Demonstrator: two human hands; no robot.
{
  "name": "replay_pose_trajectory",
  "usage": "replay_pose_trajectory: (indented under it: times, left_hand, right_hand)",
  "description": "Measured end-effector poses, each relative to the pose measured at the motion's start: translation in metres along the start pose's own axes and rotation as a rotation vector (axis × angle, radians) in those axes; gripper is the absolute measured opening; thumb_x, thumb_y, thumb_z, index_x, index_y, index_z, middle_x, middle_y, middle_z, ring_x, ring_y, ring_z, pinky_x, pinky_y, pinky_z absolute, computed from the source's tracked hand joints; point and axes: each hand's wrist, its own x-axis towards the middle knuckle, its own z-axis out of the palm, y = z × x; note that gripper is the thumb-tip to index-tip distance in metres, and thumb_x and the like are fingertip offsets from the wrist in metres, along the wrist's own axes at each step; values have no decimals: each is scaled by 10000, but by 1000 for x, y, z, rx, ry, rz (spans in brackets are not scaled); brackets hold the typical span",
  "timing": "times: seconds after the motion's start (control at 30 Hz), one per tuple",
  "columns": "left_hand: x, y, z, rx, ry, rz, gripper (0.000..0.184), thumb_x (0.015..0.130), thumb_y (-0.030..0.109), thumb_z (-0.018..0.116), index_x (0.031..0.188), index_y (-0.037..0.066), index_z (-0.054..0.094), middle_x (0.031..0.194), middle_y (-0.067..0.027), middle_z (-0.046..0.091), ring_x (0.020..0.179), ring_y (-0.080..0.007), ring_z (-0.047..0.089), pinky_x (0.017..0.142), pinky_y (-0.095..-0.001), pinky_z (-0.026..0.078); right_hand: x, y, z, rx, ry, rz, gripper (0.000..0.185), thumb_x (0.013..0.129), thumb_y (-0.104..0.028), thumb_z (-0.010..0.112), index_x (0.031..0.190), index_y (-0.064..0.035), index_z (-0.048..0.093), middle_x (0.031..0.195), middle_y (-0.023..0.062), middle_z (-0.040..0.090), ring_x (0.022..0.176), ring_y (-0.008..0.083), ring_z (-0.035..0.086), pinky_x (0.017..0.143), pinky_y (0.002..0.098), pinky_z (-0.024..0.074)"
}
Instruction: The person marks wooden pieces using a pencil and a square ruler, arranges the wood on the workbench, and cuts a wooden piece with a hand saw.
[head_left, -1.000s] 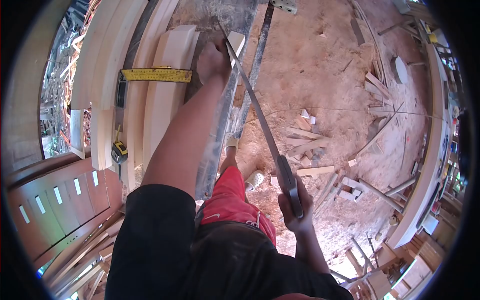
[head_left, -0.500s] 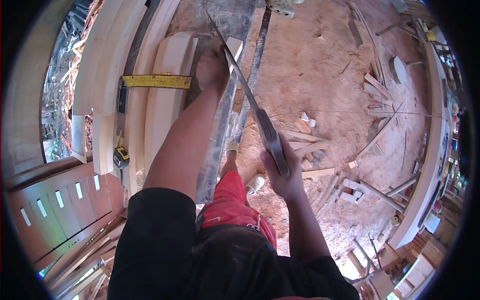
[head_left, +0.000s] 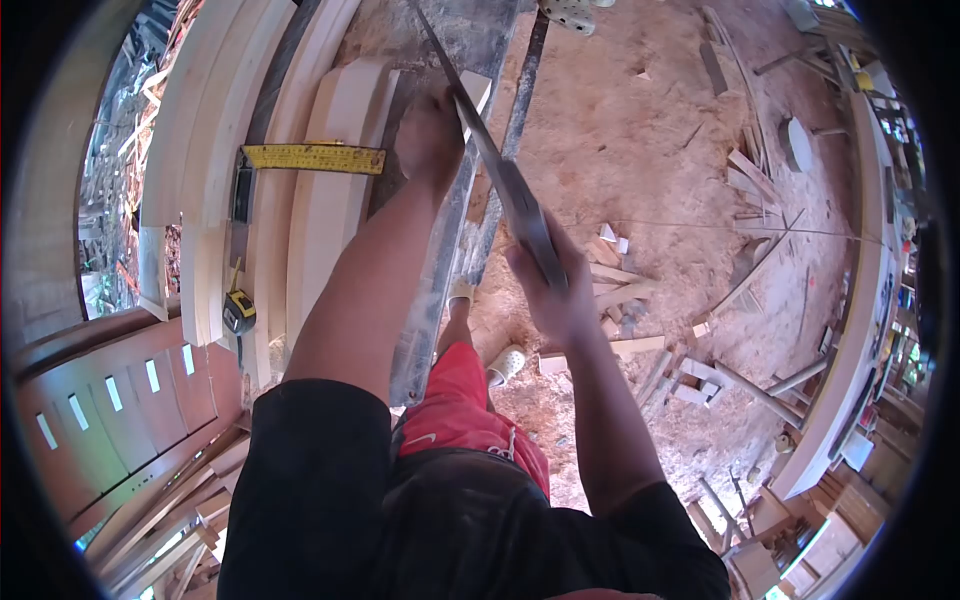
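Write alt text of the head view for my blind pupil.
A person's right hand grips a handsaw slanting across a pale wood piece, with the left hand beside the blade. A yellow ruler and a tape measure lie among boards.

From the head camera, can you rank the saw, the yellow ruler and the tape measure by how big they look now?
1. Saw, in the right hand: clearly the largest
2. Yellow ruler: much shorter than the saw
3. Tape measure: clearly the smallest
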Motion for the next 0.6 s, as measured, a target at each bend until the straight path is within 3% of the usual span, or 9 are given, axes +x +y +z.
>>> replay_pose_trajectory:
  times: [0.13,0.37,0.5,0.6]
  left_hand:
    - [0,6,-4,32,-45,-23,563,1083,545,449,1110,66,742,1130,-239,750,1090,-453,713,965,-583,543]
    - [-3,8,-5,15,11,-11,565,1111,461,391,1095,7,725,1130,-287,739,1093,-468,711,964,-579,544]
    - [-2,5,-4,7,22,11,544,1120,433,378,1108,2,710,1145,-286,735,1105,-462,710,966,-576,543]
    - [-1,7,-5,14,-18,-29,539,1125,432,374,1114,7,704,1158,-273,736,1112,-460,708,969,-577,541]
  right_hand:
    - [7,1,6,24,18,19,432,1013,-167,704,1398,-16,581,937,92,708,846,154,679,750,332,544]
    - [-164,22,-41,-52,21,73,496,994,-104,701,1439,29,526,957,92,718,878,132,697,759,317,550]
    - [-153,2,-43,-77,17,91,496,987,-115,705,1431,26,534,947,110,726,862,148,706,750,326,550]
    - [-71,13,-19,-52,19,14,490,986,-128,704,1423,23,542,941,134,732,843,180,715,750,348,556]
